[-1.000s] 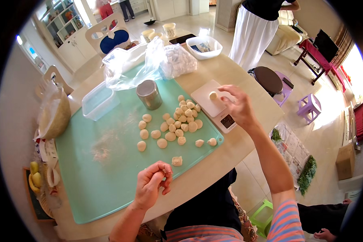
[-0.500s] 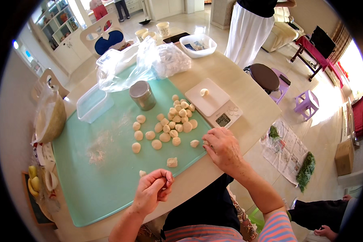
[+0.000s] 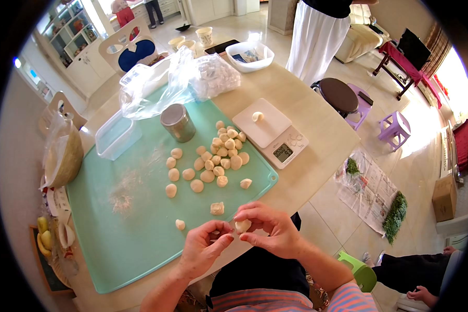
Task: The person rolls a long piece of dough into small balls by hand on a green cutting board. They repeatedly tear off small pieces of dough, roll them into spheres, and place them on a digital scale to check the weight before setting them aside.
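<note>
Close to the mat's near edge, my right hand (image 3: 273, 229) pinches a small pale dough ball (image 3: 243, 225) between thumb and fingers. Facing it is my left hand (image 3: 207, 245), thumb and fingertips drawn together beside the ball; what they hold, if anything, is too small to make out. A squarish dough piece (image 3: 217, 208) and a tiny dough lump (image 3: 180, 224) lie just beyond my hands on the green mat (image 3: 135, 249). Farther off sits a cluster of several dough balls (image 3: 222, 152). One more dough piece (image 3: 257, 117) rests on the white kitchen scale (image 3: 272, 133).
A metal canister (image 3: 178, 122) stands behind the dough, with a clear plastic box (image 3: 118, 136) to its left. Plastic bags (image 3: 164, 91), a white tub (image 3: 250, 56) and paper cups (image 3: 205, 36) occupy the far end. A bagged bowl (image 3: 63, 156) is at the left edge.
My right hand has moved from beside the scale toward my body and left, and now shows a dough ball in its fingers. My left hand has shifted slightly right to meet it.
</note>
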`<state>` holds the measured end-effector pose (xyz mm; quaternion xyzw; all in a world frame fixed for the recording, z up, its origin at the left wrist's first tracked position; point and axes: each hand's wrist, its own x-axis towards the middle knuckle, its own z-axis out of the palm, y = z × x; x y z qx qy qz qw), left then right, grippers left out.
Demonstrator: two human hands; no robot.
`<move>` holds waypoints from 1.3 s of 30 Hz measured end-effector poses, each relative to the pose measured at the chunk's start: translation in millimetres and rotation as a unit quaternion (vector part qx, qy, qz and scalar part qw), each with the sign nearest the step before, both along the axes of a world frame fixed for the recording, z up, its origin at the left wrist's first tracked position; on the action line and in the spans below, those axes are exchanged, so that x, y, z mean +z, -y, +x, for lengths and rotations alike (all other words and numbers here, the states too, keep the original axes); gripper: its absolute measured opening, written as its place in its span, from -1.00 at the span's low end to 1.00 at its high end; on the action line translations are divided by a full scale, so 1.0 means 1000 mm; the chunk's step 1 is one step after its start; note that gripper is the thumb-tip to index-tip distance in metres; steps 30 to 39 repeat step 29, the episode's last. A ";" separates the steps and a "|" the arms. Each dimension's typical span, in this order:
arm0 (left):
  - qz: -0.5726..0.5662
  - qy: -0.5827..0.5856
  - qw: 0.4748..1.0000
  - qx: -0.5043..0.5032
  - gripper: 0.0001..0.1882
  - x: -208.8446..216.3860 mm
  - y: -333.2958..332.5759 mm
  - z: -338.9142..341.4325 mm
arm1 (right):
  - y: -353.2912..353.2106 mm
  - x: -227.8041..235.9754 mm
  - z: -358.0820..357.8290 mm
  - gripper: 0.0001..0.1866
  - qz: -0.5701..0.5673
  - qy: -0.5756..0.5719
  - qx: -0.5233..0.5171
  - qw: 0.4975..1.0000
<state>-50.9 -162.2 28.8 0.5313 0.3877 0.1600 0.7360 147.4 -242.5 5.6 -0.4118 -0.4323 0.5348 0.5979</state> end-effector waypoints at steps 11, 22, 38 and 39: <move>-0.008 0.002 1.000 -0.004 -0.78 0.001 -0.001 0.000 | 0.000 0.008 -0.009 -0.64 0.027 0.142 -0.032 0.989; -0.040 0.035 0.998 0.020 -0.88 -0.006 -0.008 -0.002 | -0.048 0.017 0.061 -0.70 0.096 0.554 -0.164 0.811; -0.039 0.046 0.998 0.020 -0.86 -0.010 -0.010 0.001 | -0.149 0.010 0.124 -0.51 0.089 0.624 -0.235 0.740; -0.039 0.046 0.998 0.020 -0.86 -0.010 -0.010 0.001 | -0.149 0.010 0.124 -0.51 0.089 0.624 -0.235 0.740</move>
